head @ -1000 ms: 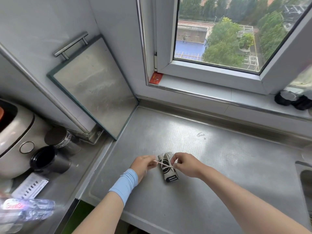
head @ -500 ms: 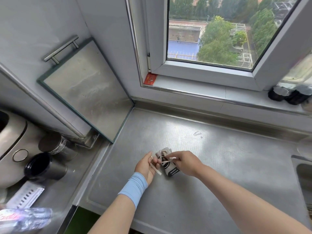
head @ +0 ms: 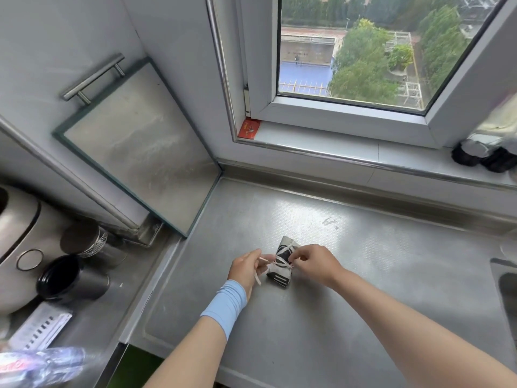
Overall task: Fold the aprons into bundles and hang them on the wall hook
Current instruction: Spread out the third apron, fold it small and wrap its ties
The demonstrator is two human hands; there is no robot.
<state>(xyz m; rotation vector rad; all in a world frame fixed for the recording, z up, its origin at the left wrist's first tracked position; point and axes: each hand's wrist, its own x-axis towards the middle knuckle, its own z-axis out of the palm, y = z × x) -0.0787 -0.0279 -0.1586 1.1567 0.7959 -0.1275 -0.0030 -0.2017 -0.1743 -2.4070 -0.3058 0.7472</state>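
I see the small rolled grey-and-black apron bundle (head: 280,268) on the steel tabletop (head: 335,317) below the white-framed window (head: 335,114), left hand (head: 246,269) and right hand (head: 314,265) fingers each pinching its pale tie cord (head: 272,261); I'd pull both ends evenly, knot snug.

The bundle (head: 281,274) sits mid-counter, the left hand (head: 245,271) and right hand (head: 314,264) flanking it and pinching its string (head: 268,259). Bare steel of the counter (head: 377,317) runs right of them to the sink (head: 507,287) and near to the front lip. At far left a leaning board (head: 140,152) blocks the corner; nearer than it a canister (head: 89,242), dark cup (head: 71,280) and cooker (head: 16,233) crowd the left ledge. The raised sill (head: 349,152) walls the far side, dark jars (head: 475,156) at its right end.
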